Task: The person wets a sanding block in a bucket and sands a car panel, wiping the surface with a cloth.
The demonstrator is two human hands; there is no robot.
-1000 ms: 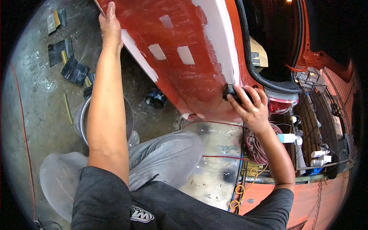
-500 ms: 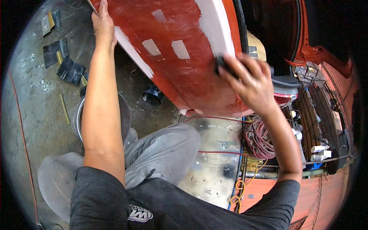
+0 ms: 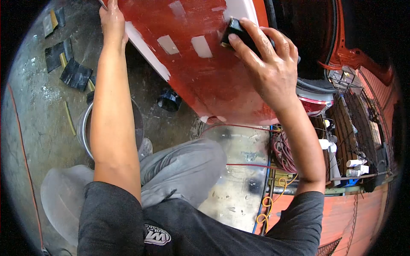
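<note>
Car panel (image 3: 183, 72), red with pale patches and a white strip down its right side, stood slanting before you at the upper middle of the view, with the car's dark interior (image 3: 305, 38) to its right. Your left hand (image 3: 113, 23) gripped the panel's left edge, its thumb upward, its other fingers mostly hidden. Your right hand (image 3: 273, 64) was curled around a black block (image 3: 239, 33), fingers spread over it, and the block lay against the panel at the white strip's inner edge. Beneath your left forearm, a bucket (image 3: 137, 121) was partly covered from view on the grey floor (image 3: 38, 132). Near it sat a black cup (image 3: 169, 101); black sheets (image 3: 77, 75) and a thin stick (image 3: 69, 118) lay to the left. Beside your right forearm was a coil of red hose (image 3: 282, 151), below the tail light (image 3: 315, 106).
</note>
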